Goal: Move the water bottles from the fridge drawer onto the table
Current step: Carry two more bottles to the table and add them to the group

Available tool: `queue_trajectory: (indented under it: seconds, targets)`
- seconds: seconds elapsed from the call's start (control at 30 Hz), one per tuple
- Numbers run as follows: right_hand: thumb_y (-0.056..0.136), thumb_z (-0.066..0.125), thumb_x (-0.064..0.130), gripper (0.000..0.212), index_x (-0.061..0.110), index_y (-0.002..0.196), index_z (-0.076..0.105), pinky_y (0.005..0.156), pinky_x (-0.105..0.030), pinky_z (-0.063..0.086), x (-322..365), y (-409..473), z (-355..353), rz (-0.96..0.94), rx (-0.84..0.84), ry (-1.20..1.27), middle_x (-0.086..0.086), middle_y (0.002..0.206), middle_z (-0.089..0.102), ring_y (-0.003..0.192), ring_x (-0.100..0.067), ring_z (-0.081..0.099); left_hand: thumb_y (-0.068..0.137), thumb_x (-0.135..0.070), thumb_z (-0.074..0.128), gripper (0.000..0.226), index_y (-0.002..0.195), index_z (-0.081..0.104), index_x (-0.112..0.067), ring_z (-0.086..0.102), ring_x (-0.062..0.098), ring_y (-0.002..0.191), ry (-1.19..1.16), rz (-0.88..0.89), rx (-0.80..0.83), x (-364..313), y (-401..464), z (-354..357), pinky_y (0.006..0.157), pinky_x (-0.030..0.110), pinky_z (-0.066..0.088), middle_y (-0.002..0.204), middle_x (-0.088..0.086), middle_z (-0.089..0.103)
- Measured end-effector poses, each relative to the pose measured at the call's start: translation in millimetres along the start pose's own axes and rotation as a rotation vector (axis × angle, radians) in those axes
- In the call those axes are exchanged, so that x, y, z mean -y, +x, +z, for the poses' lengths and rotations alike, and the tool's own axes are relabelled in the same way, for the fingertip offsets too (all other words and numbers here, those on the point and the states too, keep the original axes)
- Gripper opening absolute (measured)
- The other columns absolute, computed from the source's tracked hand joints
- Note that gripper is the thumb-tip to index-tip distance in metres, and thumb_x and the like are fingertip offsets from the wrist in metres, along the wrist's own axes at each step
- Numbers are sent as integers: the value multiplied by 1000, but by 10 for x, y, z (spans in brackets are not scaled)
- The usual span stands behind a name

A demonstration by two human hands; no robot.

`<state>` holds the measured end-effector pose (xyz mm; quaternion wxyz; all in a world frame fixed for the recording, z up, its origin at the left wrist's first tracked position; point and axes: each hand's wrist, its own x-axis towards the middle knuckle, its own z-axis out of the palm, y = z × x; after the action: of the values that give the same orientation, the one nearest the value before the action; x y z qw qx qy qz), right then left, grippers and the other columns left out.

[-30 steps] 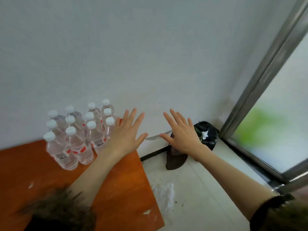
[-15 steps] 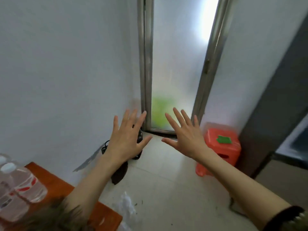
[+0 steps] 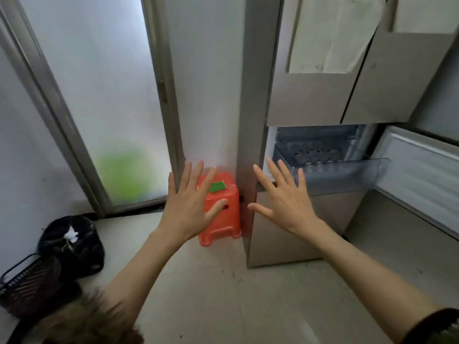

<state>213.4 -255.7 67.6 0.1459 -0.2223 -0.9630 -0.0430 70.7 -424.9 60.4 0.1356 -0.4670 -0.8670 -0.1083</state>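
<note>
The beige fridge (image 3: 310, 100) stands at the right with a lower compartment open. Its clear plastic drawer (image 3: 342, 170) is pulled out; several bottle caps show dimly inside through the plastic. My left hand (image 3: 191, 204) is held out in front of me with fingers spread, holding nothing, in front of the orange stool. My right hand (image 3: 283, 197) is also spread and empty, just left of the drawer and in front of the fridge's left edge. The table and its bottles are out of view.
An orange plastic stool (image 3: 223, 212) with a green patch stands against the fridge's left side. A black bag (image 3: 72, 242) and a dark basket (image 3: 27, 286) lie on the floor at the left. A frosted glass door (image 3: 104, 108) is behind. An open fridge door (image 3: 422, 182) juts out right.
My view has swung right, from the table with bottles past the glass door to the open fridge. Both hands stay spread and empty in front of me.
</note>
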Motion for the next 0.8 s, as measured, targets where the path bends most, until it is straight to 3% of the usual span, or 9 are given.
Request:
queue_trajectory:
  seconds: [0.17, 0.33, 0.4, 0.47, 0.8]
  targets:
    - [83, 34, 70, 85, 36, 145, -12, 113, -56, -4, -1134, 71, -1, 74, 4, -58, 0, 157, -16, 145, -23, -12, 75, -70, 4, 81, 147, -1, -32, -7, 25, 145, -41, 46, -4, -885, 730, 379, 114, 53, -1, 158, 3, -1]
    - [81, 28, 72, 84, 36, 144, -15, 112, -55, -4, -2079, 131, 80, 131, 29, -65, -1, 157, -14, 145, -23, -10, 76, -71, 0, 77, 144, -13, -37, -17, 22, 142, -51, 82, 35, -1642, 1299, 743, 111, 47, -12, 157, 1, -12]
    - [82, 29, 71, 84, 35, 145, -14, 112, -55, -4, -2381, 170, 160, 149, 52, -64, -1, 157, -14, 145, -23, -9, 83, -70, 10, 72, 144, -12, -38, -21, 20, 140, -63, 93, 69, -1870, 1509, 876, 111, 46, -14, 156, 0, -15]
    - [84, 30, 69, 83, 34, 146, -12, 113, -55, -2, -2654, 241, 277, 169, 81, -59, -1, 157, -12, 145, -23, -8, 87, -66, 18, 70, 145, -10, -38, -20, 19, 141, -74, 96, 96, -2041, 1726, 1020, 114, 48, -11, 156, 0, -14]
    - [89, 28, 64, 76, 30, 148, -5, 114, -53, -3, -3809, 1238, 1093, 243, 180, -1, 0, 158, -2, 146, -20, -5, 88, -65, 21, 70, 146, -6, -36, -19, 18, 142, -186, 70, 211, -2404, 3118, 1964, 116, 46, -8, 157, -1, -10]
